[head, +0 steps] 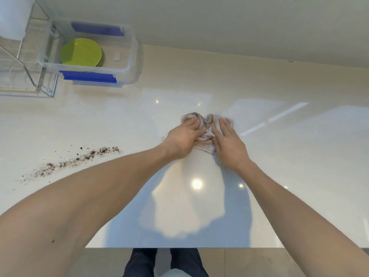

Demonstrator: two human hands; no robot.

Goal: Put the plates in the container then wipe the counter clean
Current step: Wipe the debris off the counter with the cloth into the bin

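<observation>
Both hands, left (182,137) and right (229,142), press flat-fingered on the cloth (205,132) mid-bench (279,166); plates (80,52) lie in the container (130,56); crumbs (79,159) at left.

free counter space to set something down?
Bare: the counter right of the right hand, and the near strip between both forearms. Taken: far left, the container with green plates beside a clear rack; near left, dark crumbs; centre, cloth under both hands.
</observation>
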